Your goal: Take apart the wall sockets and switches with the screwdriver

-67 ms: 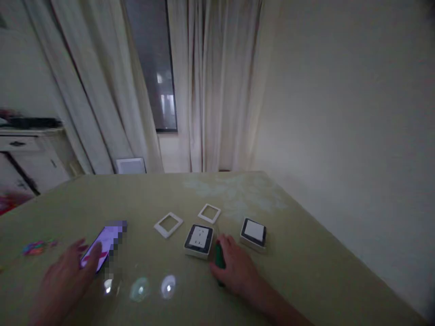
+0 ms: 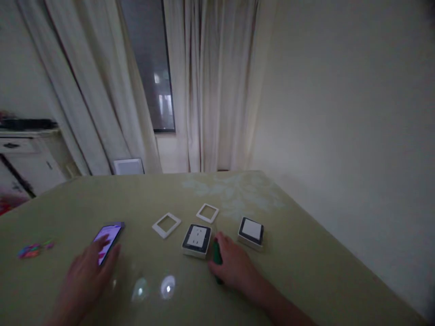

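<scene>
My left hand (image 2: 86,271) is over the near end of a smartphone (image 2: 113,231) lying lit on the table. Its fingers are apart, partly covering the screen and blurred. My right hand (image 2: 234,265) is closed around the green handle of a screwdriver (image 2: 217,253), whose thin shaft points away from me. Just left of it sits a socket (image 2: 197,237) with a white face, dark surround and white base box. To the right of the hand is a similar unit with a plain white face, a switch (image 2: 252,230). Two white square frames (image 2: 166,225) (image 2: 207,213) lie beyond the socket.
Small colourful items (image 2: 32,250) lie at the table's left. The glossy greenish table (image 2: 142,199) reaches back to curtains (image 2: 217,90) and a window (image 2: 149,68). A wall (image 2: 340,136) runs along the right edge. A white cabinet (image 2: 30,154) stands at far left.
My left hand has shifted right over the phone, its thumb moving off the screen to the right side. My right hand stays on the screwdriver. The view has turned slightly.
</scene>
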`<state>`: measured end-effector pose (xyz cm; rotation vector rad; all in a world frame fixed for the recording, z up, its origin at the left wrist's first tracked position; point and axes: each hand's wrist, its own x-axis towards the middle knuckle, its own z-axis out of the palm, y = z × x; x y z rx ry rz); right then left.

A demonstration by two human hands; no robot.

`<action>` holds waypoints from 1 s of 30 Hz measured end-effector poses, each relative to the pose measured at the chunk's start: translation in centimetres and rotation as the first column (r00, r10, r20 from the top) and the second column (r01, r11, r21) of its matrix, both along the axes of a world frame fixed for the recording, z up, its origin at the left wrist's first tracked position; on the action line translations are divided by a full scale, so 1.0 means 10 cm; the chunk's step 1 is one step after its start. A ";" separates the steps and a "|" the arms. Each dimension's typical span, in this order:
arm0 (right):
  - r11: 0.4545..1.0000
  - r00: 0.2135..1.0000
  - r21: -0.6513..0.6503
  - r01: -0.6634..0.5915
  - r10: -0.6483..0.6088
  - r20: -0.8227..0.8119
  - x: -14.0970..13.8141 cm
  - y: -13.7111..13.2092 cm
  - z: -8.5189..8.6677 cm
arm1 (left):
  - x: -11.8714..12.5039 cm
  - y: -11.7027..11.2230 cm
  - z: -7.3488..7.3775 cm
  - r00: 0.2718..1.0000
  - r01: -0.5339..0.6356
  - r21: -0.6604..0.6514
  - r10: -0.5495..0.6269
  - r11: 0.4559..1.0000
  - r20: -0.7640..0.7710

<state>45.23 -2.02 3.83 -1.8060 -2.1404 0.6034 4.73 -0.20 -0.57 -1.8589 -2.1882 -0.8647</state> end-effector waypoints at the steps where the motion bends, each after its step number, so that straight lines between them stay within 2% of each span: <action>1: 1.000 1.000 -0.001 0.010 -0.010 0.004 -0.01 0.03 0.00 | 0.23 -0.01 -0.02 0.992 0.122 -0.003 -0.122 0.993 0.018; 3: 0.999 0.999 0.005 0.039 -0.039 0.012 -0.02 0.06 -0.02 | 0.67 0.01 -0.05 0.948 0.312 -0.048 -0.308 0.949 0.079; 6: 0.995 0.996 0.032 0.092 -0.092 0.012 0.02 0.06 -0.04 | 1.21 0.11 -0.02 0.816 0.576 -0.118 -0.561 0.809 0.137; 8: 0.991 0.993 0.049 0.122 -0.122 -0.004 0.07 0.05 -0.06 | 1.45 0.23 0.02 0.740 0.672 -0.162 -0.648 0.722 0.181; 10: 0.986 0.988 0.066 0.152 -0.150 -0.028 0.14 0.05 -0.08 | 1.62 0.34 0.08 0.708 0.705 -0.184 -0.673 0.685 0.214; 13: 0.975 0.978 0.093 0.201 -0.195 -0.073 0.23 0.08 -0.10 | 1.77 0.39 0.13 0.715 0.698 -0.187 -0.662 0.691 0.226; 16: 0.967 0.968 0.113 0.227 -0.211 -0.138 0.30 0.13 -0.13 | 1.83 0.26 0.10 0.717 0.695 -0.182 -0.651 0.696 0.249; 20: 0.976 0.956 0.147 0.160 -0.116 -0.270 0.38 0.14 -0.12 | 1.78 -0.02 -0.06 0.682 0.716 -0.148 -0.638 0.682 0.359; 22: 0.978 0.941 0.178 0.104 -0.038 -0.337 0.43 0.14 -0.06 | 1.70 -0.10 -0.13 0.691 0.688 -0.113 -0.601 0.717 0.402; 26: 0.957 0.911 0.286 0.043 0.080 -0.404 0.52 0.17 0.23 | 1.52 -0.09 -0.18 0.743 0.610 -0.065 -0.542 0.789 0.394; 28: 0.932 0.900 0.360 0.033 0.130 -0.417 0.52 0.22 0.46 | 1.46 -0.05 -0.16 0.767 0.579 -0.064 -0.517 0.812 0.380; 30: 0.884 0.886 0.460 0.081 0.148 -0.440 0.47 0.28 0.71 | 1.44 -0.03 -0.14 0.792 0.543 -0.052 -0.490 0.838 0.366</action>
